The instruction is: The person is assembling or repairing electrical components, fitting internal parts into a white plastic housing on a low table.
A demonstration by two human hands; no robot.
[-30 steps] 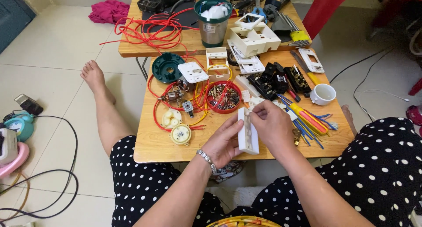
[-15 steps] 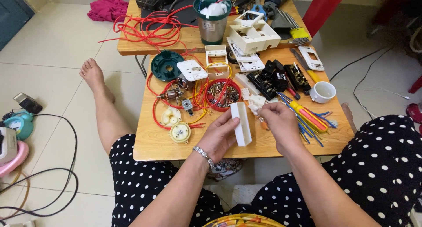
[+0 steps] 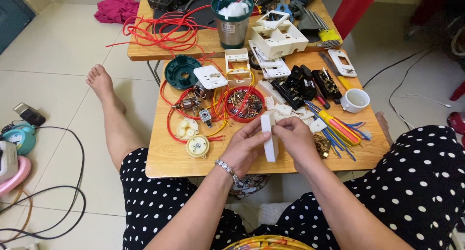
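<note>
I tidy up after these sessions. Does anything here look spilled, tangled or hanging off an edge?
Yes. Red wire sprawls in loose tangles and trails off the far table's left edge. Screws stay inside the red dish.

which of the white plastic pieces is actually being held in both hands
The long white plate, upright on edge between left hand and right hand; the others lie on the table.

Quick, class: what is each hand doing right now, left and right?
Left hand: closed on the white plastic piece.
Right hand: fingers closed on the same piece.
</note>
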